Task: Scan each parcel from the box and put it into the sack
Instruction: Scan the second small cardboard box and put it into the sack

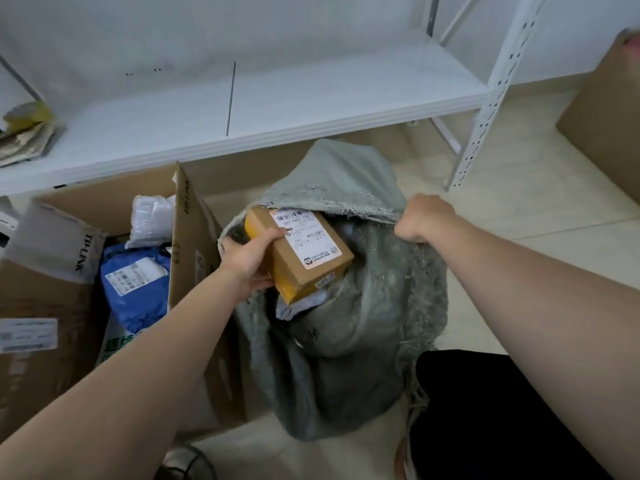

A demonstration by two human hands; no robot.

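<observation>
While gripping parcel (304, 251) in left hand (247, 254) over sack (346, 341) mid-frame, holds mouth wide with right hand (424, 218) fisted on cloth, for clear drop. Leaves more in box (188, 271), lower left.

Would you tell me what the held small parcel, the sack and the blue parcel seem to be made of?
The small parcel: matte brown cardboard, yellow tape on its edges, white paper label. The sack: coarse grey-green weave, probably plastic fibre, frayed at the rim. The blue parcel: glossy crinkled film, likely a plastic mailer.
</observation>
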